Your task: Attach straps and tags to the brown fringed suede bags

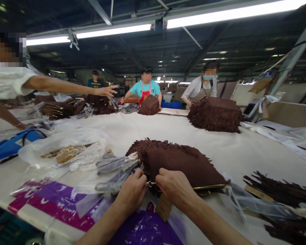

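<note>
A brown suede bag with fringe (183, 163) lies on the cream table (148, 131) right in front of me. My left hand (131, 192) and my right hand (175, 189) both pinch at the bag's near edge, around a small metal ring (151, 184) between them. A brown paper tag (164, 207) hangs below my right hand. A gold metal trim (211, 186) runs along the bag's near edge. Grey wrapped strips (116, 163) lie just left of the bag.
Purple and clear plastic bags (56, 197) cover the near left. More brown fringed bags sit at far right (215, 114), far centre (149, 105) and right edge (283, 190). A person at left reaches an arm (66, 87) across; other people stand behind the table.
</note>
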Tool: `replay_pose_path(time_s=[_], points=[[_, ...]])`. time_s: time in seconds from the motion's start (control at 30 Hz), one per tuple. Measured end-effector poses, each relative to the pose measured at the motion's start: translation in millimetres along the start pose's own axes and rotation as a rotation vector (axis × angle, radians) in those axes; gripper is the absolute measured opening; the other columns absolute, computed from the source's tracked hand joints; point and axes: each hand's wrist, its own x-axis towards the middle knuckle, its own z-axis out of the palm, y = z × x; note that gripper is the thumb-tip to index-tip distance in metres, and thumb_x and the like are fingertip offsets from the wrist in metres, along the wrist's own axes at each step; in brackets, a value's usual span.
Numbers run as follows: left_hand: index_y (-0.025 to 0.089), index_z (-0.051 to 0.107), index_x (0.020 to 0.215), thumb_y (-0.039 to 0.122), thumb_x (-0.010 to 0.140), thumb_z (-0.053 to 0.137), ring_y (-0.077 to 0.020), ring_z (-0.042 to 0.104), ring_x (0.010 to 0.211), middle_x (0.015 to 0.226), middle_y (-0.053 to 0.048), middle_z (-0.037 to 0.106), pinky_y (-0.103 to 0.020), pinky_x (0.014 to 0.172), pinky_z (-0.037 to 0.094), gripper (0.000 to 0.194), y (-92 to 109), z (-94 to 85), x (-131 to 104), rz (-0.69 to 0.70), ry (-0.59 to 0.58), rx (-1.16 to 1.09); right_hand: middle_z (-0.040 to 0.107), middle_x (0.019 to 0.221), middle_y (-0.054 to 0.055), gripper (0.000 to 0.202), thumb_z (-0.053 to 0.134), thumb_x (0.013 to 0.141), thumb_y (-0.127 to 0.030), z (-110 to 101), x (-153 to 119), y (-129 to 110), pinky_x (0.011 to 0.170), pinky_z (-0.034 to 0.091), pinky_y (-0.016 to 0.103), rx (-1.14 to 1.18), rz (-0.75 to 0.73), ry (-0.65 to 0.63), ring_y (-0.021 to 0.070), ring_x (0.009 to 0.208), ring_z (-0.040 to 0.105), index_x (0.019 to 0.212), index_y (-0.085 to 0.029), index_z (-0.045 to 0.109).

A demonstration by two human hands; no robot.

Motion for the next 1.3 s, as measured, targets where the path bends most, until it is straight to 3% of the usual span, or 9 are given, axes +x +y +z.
replay_pose_path(time_s=[0.4, 0.67, 0.83, 1.07, 1.2, 1.3], points=[[0.02, 0.05, 0.08, 0.01, 0.088, 0.04, -0.0167, 0.056, 0.085, 0.102, -0.006, 0.052, -0.028, 0.078, 0.047, 0.016, 0.8, -14.4, -0.7, 0.048, 0.085, -0.192, 0.067, 0.082, 0.007, 0.016, 0.058, 0.092, -0.012, -23.9, 15.9, -9.1, 0.054, 0.04, 0.028, -0.162, -0.18, -0.08, 0.0216, 0.071, 0.065, 0.085, -0.017, 0.072], [0.021, 0.058, 0.088, 0.018, 0.095, 0.04, -0.0191, 0.055, 0.085, 0.103, -0.004, 0.057, -0.032, 0.076, 0.043, 0.019, 2.1, -22.7, 6.8, 0.043, 0.094, -0.008, 0.066, 0.082, 0.005, 0.015, 0.063, 0.091, -0.016, -30.1, 24.2, -6.7, 0.049, 0.03, 0.028, -0.153, -0.209, -0.071, 0.0184, 0.067, 0.063, 0.08, -0.018, 0.072], [0.021, 0.063, 0.084, 0.016, 0.093, 0.047, -0.0196, 0.054, 0.089, 0.096, -0.004, 0.059, -0.032, 0.076, 0.039, 0.018, -0.2, -27.1, 14.9, 0.05, 0.147, -0.01, 0.066, 0.079, 0.001, 0.019, 0.065, 0.09, -0.019, -16.9, 26.5, 4.2, 0.052, 0.031, 0.026, 0.018, -0.173, -0.017, 0.0152, 0.066, 0.061, 0.072, -0.02, 0.072], [0.021, 0.066, 0.072, 0.027, 0.089, 0.062, -0.0187, 0.054, 0.081, 0.082, -0.002, 0.058, -0.03, 0.069, 0.036, 0.018, -1.9, -19.5, 26.9, -0.003, 0.266, 0.05, 0.064, 0.071, -0.003, 0.012, 0.067, 0.081, -0.01, 24.9, 30.8, 22.0, 0.063, 0.038, 0.02, 0.66, -0.097, 0.131, 0.0133, 0.069, 0.06, 0.074, -0.018, 0.07], [0.02, 0.064, 0.076, 0.026, 0.092, 0.055, -0.0187, 0.058, 0.074, 0.08, -0.003, 0.061, -0.03, 0.061, 0.033, 0.019, 0.0, -6.6, 24.2, -0.122, 0.243, 0.072, 0.063, 0.069, -0.003, 0.012, 0.065, 0.079, -0.011, 35.6, 36.1, 20.4, 0.062, 0.036, 0.022, 0.657, -0.021, 0.152, 0.0145, 0.068, 0.057, 0.069, -0.018, 0.065], [0.02, 0.061, 0.086, 0.017, 0.091, 0.052, -0.0185, 0.06, 0.074, 0.082, -0.002, 0.064, -0.029, 0.06, 0.034, 0.011, -0.8, 0.4, 13.8, -0.176, 0.244, -0.055, 0.063, 0.07, -0.003, 0.009, 0.066, 0.077, -0.014, 38.5, 37.5, 18.0, 0.062, 0.034, 0.023, 0.624, -0.01, 0.135, 0.0156, 0.07, 0.057, 0.07, -0.019, 0.065]])
